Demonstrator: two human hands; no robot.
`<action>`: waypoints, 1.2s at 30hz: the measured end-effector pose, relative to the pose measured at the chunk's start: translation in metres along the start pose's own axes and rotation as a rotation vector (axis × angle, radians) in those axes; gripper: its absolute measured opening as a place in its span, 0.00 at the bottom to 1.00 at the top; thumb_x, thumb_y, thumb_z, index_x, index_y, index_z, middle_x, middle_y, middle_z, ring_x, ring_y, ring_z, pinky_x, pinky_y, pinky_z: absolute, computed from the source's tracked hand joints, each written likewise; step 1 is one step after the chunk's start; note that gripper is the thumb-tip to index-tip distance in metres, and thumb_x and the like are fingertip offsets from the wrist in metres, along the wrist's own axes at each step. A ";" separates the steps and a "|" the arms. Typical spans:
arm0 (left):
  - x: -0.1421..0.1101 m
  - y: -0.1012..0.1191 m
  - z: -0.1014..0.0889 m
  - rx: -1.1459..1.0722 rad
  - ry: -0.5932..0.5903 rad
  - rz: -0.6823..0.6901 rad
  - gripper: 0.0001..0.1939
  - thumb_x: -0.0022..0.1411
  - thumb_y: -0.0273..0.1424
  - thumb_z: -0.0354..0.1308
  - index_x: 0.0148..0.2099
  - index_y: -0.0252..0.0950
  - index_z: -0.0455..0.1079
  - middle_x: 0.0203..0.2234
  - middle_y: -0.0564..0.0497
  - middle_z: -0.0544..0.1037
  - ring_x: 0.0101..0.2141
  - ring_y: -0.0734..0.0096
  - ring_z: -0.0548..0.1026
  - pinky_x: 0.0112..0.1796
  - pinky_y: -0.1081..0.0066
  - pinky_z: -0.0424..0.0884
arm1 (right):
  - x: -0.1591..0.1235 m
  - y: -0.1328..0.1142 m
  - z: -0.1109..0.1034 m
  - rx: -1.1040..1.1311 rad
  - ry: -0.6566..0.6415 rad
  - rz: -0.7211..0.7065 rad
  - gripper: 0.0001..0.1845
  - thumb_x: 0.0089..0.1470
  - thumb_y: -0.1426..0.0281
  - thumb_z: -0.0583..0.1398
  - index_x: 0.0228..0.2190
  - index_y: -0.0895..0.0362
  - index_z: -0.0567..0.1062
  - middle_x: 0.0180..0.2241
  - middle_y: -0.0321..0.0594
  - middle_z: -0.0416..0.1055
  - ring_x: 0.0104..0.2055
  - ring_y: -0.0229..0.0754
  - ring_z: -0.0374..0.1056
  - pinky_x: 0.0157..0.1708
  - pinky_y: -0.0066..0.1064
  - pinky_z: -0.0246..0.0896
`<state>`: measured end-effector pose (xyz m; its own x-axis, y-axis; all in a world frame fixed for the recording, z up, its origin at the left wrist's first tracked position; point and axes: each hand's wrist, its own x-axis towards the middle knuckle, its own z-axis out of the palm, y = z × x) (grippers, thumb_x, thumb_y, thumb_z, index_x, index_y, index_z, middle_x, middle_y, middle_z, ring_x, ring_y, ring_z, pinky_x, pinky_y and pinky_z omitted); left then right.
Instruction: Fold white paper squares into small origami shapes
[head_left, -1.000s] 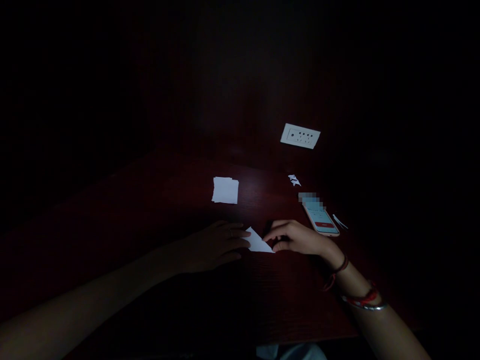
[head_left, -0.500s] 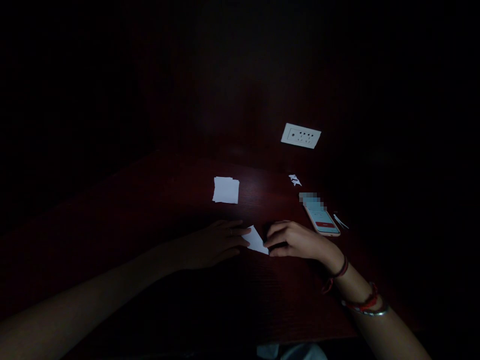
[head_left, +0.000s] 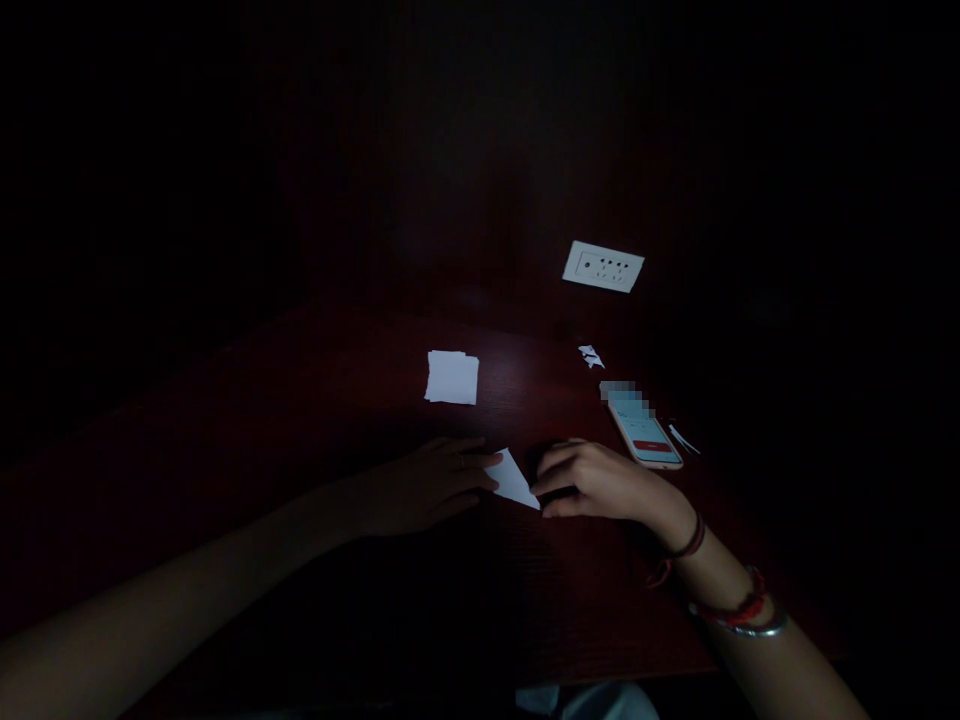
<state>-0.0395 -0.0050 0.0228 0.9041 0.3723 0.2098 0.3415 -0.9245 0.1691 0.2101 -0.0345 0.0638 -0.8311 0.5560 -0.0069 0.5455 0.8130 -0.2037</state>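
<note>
A small white piece of paper [head_left: 513, 480], folded into a triangle by its look, lies flat on the dark red table [head_left: 450, 620]. My left hand [head_left: 427, 485] is spread, its fingertips resting on the paper's left side. At the paper's right corner, the curved fingers of my right hand [head_left: 592, 480] touch or nearly touch the edge; they are apart and grip nothing. Beyond my hands sits a stack of square white paper sheets [head_left: 452, 378].
To the right lies a phone [head_left: 643, 425] with its screen lit. Thin paper strips [head_left: 684, 439] are beside it, and torn paper scraps [head_left: 591, 357] lie behind it. A white socket plate [head_left: 604, 267] is on the back wall. The surroundings are very dark.
My right hand has shifted very slightly right at the paper's corner. The view has tilted a little; my left hand and the paper stay almost the same.
</note>
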 end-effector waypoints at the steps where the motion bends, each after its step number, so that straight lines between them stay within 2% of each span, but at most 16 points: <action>1: 0.000 0.000 0.000 -0.002 0.001 0.001 0.13 0.62 0.31 0.44 0.49 0.42 0.60 0.53 0.55 0.57 0.55 0.66 0.47 0.51 0.63 0.50 | 0.000 -0.001 0.000 -0.006 0.002 -0.003 0.12 0.49 0.65 0.55 0.35 0.55 0.73 0.33 0.38 0.68 0.36 0.37 0.63 0.39 0.28 0.53; 10: 0.001 0.000 0.000 -0.012 0.002 -0.005 0.13 0.62 0.31 0.44 0.49 0.42 0.60 0.53 0.55 0.57 0.55 0.66 0.48 0.51 0.63 0.50 | 0.002 -0.003 0.002 -0.069 0.017 0.002 0.10 0.51 0.68 0.54 0.33 0.56 0.74 0.31 0.38 0.69 0.36 0.37 0.62 0.40 0.29 0.52; 17: 0.001 0.001 0.000 -0.009 0.001 -0.012 0.13 0.62 0.31 0.44 0.48 0.42 0.61 0.53 0.56 0.57 0.55 0.66 0.48 0.51 0.63 0.51 | 0.000 0.000 0.001 -0.028 -0.004 0.012 0.11 0.49 0.66 0.55 0.35 0.55 0.73 0.33 0.38 0.69 0.36 0.36 0.63 0.37 0.27 0.53; 24: 0.002 0.000 0.002 -0.032 0.055 -0.001 0.13 0.62 0.31 0.45 0.48 0.43 0.61 0.52 0.56 0.59 0.54 0.66 0.50 0.50 0.63 0.52 | 0.002 -0.002 0.002 -0.032 0.011 0.007 0.12 0.49 0.64 0.56 0.35 0.55 0.73 0.31 0.38 0.69 0.36 0.37 0.63 0.38 0.29 0.53; 31: 0.002 0.001 0.000 -0.023 0.029 0.001 0.12 0.62 0.31 0.45 0.48 0.42 0.62 0.53 0.55 0.58 0.54 0.65 0.50 0.50 0.62 0.52 | 0.004 -0.005 0.002 -0.094 0.029 0.019 0.12 0.50 0.65 0.54 0.35 0.56 0.73 0.33 0.39 0.68 0.37 0.38 0.63 0.40 0.31 0.52; 36: 0.002 0.001 0.002 -0.024 0.052 0.019 0.12 0.61 0.30 0.45 0.48 0.42 0.62 0.52 0.54 0.60 0.54 0.65 0.49 0.50 0.62 0.52 | 0.005 -0.006 0.003 -0.089 0.029 0.035 0.13 0.51 0.66 0.54 0.37 0.56 0.72 0.34 0.39 0.68 0.37 0.39 0.63 0.40 0.31 0.53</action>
<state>-0.0367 -0.0049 0.0215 0.8956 0.3588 0.2630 0.3172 -0.9296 0.1877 0.2020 -0.0372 0.0625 -0.8086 0.5881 0.0159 0.5827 0.8044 -0.1160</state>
